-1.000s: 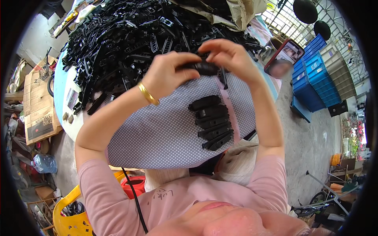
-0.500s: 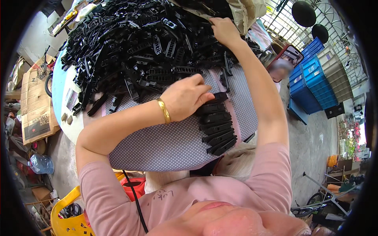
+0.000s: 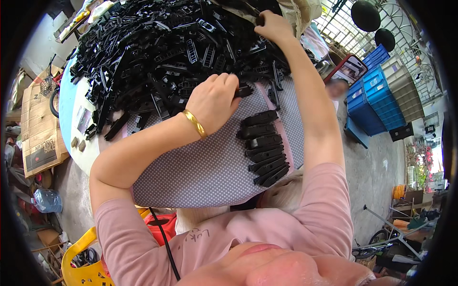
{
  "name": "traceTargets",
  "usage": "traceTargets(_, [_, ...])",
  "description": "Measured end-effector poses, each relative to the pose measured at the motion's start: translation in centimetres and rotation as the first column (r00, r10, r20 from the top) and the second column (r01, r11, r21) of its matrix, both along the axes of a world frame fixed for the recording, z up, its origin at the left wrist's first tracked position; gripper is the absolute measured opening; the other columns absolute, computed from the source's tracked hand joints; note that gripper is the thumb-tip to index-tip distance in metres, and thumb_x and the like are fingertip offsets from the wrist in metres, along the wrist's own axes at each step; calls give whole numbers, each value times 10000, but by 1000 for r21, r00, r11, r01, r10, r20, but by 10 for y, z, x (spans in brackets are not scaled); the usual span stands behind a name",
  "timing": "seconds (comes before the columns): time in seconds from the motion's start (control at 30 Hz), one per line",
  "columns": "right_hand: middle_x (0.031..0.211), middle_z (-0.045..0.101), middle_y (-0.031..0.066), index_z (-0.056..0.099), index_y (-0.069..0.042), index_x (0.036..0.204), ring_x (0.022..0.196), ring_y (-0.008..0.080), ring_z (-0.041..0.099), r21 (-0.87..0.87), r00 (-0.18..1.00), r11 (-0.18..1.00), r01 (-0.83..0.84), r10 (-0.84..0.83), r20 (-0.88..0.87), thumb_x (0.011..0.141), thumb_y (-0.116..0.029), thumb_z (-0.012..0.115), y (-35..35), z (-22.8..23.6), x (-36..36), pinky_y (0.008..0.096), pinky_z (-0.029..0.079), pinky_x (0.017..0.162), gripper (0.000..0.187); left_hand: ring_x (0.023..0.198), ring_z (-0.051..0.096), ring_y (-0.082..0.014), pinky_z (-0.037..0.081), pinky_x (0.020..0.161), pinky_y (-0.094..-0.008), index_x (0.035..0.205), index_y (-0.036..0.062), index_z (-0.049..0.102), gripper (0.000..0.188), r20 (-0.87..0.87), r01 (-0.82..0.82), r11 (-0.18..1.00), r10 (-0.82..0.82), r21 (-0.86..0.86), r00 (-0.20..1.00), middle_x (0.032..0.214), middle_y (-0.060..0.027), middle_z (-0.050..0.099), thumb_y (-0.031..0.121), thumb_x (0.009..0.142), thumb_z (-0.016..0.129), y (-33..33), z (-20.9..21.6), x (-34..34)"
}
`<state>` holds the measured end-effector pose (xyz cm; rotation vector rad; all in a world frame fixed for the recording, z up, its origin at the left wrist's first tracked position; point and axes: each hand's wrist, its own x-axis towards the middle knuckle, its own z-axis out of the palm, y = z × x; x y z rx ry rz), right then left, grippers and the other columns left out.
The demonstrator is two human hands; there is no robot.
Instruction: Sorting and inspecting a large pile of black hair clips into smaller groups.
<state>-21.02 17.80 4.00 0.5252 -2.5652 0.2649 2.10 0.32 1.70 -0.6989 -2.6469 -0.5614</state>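
Observation:
My left hand (image 3: 213, 102), with a gold bangle at the wrist, is closed round a black plastic part (image 3: 245, 90), whose end sticks out past the fingers. Just below it, a row of similar elongated black parts (image 3: 265, 143) lies side by side on the dotted cloth. Farther off, my right hand (image 3: 275, 27) is at the far right edge of a large heap of black plastic parts (image 3: 157, 52), beside a beige bag (image 3: 305, 14). Its fingers are curled, and what they grip is dark and mostly hidden.
The dotted cloth (image 3: 191, 167) covers the near tabletop. To the right are a phone (image 3: 350, 69) and stacked blue crates (image 3: 367, 102). Cardboard (image 3: 40, 128) stands at left, and a yellow chair (image 3: 81, 257) is at lower left.
My left hand has moved up and left, away from the row, with a black part in it. My right hand has shifted slightly at the heap's far edge.

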Motion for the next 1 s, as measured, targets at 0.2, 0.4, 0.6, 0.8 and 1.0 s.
traceTargets(0.2, [937,595,40,542,-38,1083,785,118,600,-911,628,376,-172,754,193,785,-141,647,17,20,121,223,499,680,332,751,613,-249,494,678,-326,968,11,501,298,243,-104,880,-14,463,970,807,-122,599,174,778,663,-7,9,-13])
traceTargets(0.4, [971,613,57,553,-1,1076,888,95,581,-848,595,385,-365,797,106,759,-38,687,4,0,171,219,490,758,346,675,557,-96,474,576,-220,1051,5,504,374,399,-174,694,-177,699,900,806,-43,569,27,735,701,-5,13,-22])
traceTargets(0.6, [964,622,45,587,22,1083,858,83,586,-859,602,437,-269,772,204,791,-66,668,5,-11,173,212,481,746,316,708,471,-60,393,628,-187,1266,19,447,423,468,-262,495,-354,828,810,862,-14,536,87,851,498,-13,13,-24])
traceTargets(0.8, [976,610,51,560,24,1078,886,100,587,-873,647,411,-265,747,155,796,-82,664,0,-11,178,231,479,804,318,852,543,-108,445,790,-233,1263,22,454,409,376,-357,147,-554,922,743,978,-70,581,98,864,506,-10,19,-19])
traceTargets(1.0, [949,618,53,572,20,1064,849,101,595,-878,643,380,-291,757,115,789,-98,672,1,-13,176,240,489,777,315,977,569,-147,469,861,-269,1272,12,384,533,379,-187,402,-474,896,795,1045,-89,570,10,793,619,-10,17,-23])
